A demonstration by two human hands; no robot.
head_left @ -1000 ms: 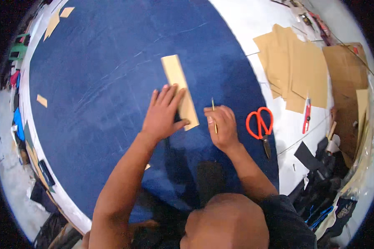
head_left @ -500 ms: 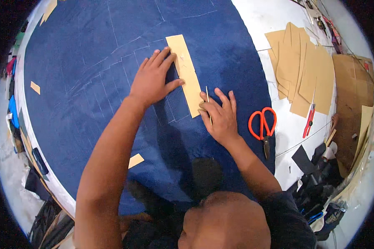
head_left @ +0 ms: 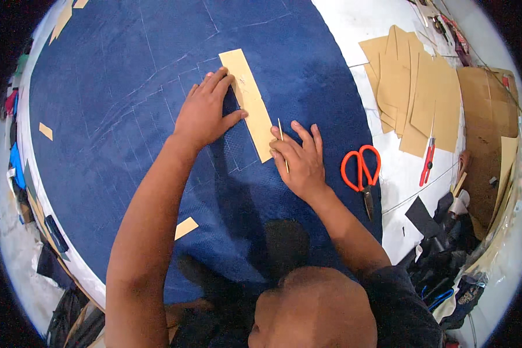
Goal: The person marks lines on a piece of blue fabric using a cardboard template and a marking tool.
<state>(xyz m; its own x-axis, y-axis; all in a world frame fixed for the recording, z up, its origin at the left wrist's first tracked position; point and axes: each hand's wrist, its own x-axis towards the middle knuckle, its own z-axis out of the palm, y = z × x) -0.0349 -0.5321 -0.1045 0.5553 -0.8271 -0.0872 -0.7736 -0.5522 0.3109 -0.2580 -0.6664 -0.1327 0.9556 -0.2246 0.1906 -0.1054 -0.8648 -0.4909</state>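
Left hand (head_left: 206,113) flat; right hand (head_left: 298,159) pinching (fingers spread)

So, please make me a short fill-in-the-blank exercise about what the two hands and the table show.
1. The left hand presses a tan cardboard strip flat onto the ____ fabric.
2. The right hand holds a thin stick against the strip's ____ edge.
3. The scissors right of the right hand have ____ handles.

Missing words: blue; right; orange
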